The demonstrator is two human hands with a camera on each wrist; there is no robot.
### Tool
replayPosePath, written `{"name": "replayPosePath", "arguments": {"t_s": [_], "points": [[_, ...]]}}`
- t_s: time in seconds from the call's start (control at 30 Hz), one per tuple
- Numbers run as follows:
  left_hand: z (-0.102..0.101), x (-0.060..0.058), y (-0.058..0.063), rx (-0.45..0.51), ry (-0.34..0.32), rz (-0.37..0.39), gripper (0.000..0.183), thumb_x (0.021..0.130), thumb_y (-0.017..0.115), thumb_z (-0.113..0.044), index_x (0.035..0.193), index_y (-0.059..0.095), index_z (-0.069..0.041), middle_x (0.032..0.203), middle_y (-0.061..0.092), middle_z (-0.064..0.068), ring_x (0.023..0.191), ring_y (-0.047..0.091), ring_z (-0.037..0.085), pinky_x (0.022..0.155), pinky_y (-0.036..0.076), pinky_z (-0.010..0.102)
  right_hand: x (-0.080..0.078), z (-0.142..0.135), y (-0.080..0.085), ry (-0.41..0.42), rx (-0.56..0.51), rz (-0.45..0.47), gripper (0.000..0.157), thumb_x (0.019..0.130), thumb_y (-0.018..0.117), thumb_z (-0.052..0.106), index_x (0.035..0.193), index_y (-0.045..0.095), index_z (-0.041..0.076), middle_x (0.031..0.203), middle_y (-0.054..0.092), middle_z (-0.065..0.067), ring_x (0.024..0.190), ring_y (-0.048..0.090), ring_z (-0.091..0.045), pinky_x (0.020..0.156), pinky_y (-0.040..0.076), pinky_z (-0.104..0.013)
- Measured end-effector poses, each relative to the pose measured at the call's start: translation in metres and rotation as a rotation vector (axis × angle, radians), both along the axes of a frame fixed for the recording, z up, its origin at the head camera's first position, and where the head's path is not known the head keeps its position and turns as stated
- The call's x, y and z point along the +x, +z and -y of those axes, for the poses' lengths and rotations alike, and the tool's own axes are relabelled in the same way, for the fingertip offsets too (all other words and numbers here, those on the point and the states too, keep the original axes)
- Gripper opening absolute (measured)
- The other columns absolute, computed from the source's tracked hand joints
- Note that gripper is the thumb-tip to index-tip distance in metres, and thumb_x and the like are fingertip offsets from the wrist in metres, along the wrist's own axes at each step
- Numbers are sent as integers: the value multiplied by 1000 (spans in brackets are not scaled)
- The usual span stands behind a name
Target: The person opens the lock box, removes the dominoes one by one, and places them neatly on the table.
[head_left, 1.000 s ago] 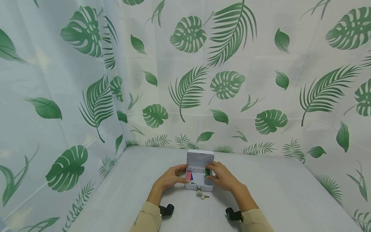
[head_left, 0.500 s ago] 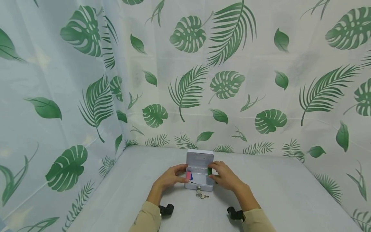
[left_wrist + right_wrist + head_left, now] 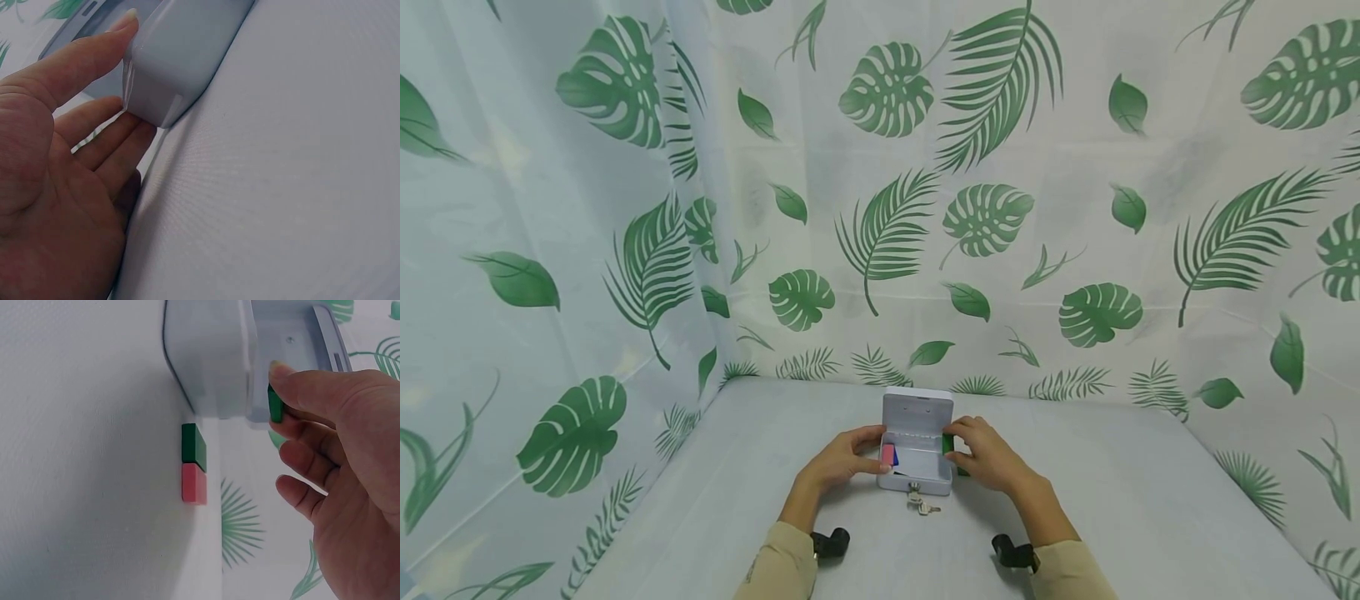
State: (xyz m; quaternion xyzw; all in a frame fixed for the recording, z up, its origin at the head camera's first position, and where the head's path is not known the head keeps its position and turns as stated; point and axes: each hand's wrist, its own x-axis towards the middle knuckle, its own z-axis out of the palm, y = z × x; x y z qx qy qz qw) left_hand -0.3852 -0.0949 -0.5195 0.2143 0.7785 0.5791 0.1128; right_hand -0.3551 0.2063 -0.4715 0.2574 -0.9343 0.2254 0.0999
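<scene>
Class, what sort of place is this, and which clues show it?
Probably a makeshift recording booth: leaf-print sheets hang behind and beside a white tabletop, and black wrist-worn devices may be cameras.

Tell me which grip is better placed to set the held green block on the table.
Right, most likely: the right grip pinches the green block near the right end of the box, while the left grip holds the opposite end.

White table [image 3: 1150, 500] with open box [image 3: 917, 461], key [image 3: 928, 507], green block [image 3: 194, 447], pink block [image 3: 194, 484].
</scene>
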Motion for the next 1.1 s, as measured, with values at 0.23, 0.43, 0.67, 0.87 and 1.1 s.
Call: {"name": "replayPosePath", "arguments": {"t_s": [0.23, 0.43, 0.67, 0.87, 1.1], "points": [[1, 0, 0, -7, 2, -3, 78, 85, 87, -22, 153, 51, -8, 157, 53, 11, 150, 45, 34, 125, 31, 57, -1, -4, 0, -2, -3, 33, 39, 96, 75, 15, 131, 67, 1, 128, 67, -9, 118, 61, -28, 97, 56, -49], [1, 0, 1, -14, 2, -7, 78, 85, 87, -22, 153, 51, -8, 157, 53, 12, 149, 45, 34, 125, 31, 56, -1, -6, 1, 5, -14, 50, 38, 96, 75, 14, 131, 67, 1, 128, 67, -10, 118, 61, -33, 96, 56, -49], [1, 0, 1, -9, -6, -7, 77, 85, 87, -21, 152, 51, -8, 157, 53, 11, 149, 45, 34, 125, 31, 57, -1, -10, 0, -17, -20, 58, 38, 96, 75, 13, 131, 67, 2, 129, 67, -9, 117, 61, -32, 97, 55, -50], [1, 0, 0, 0, -4, -3, 77, 85, 88, -21, 152, 52, -9, 156, 54, 11, 149, 45, 33, 125, 30, 56, 0, -12, 1, -4, -14, 44, 38, 95, 76, 13, 130, 67, 0, 128, 67, -10, 117, 61, -32, 96, 56, -50], [1, 1, 1, 1, -5, -8, 77, 85, 87, -20, 152, 52, -8, 156, 54, 11, 149, 46, 33, 125, 31, 56, -1, -16, 2, -16, -8, 43, 38, 95, 76, 14, 130, 67, 0, 130, 67, -12, 117, 61, -31, 97, 56, -51]]}}
